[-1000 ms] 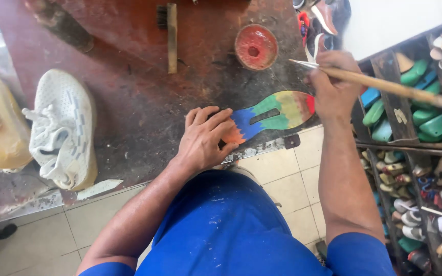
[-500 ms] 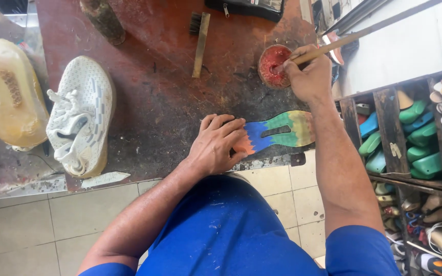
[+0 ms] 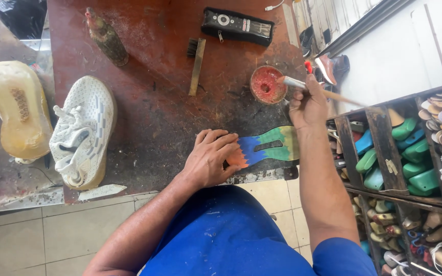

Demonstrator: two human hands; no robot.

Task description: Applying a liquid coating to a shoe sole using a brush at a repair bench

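My left hand (image 3: 212, 158) presses flat on one end of a multicoloured shoe sole (image 3: 269, 146) lying near the front edge of the dark workbench (image 3: 154, 117). The sole shows orange, blue, green and yellow bands. My right hand (image 3: 309, 106) grips a long wooden-handled brush (image 3: 333, 94), its metal ferrule and tip over a small round tin of red glue (image 3: 267, 84) just beyond the sole.
A white knit sneaker (image 3: 84, 132) and a yellowish detached sole (image 3: 15, 109) lie at the left. A wooden brush (image 3: 196, 65), a black remote-like device (image 3: 238, 25) and a worn bottle (image 3: 106, 37) sit further back. Shelves of shoe lasts (image 3: 410, 153) stand at the right.
My right hand has carried the brush from above the sole to the red tin. The view has tilted, showing more of the bench's far side. My left hand stays on the sole.
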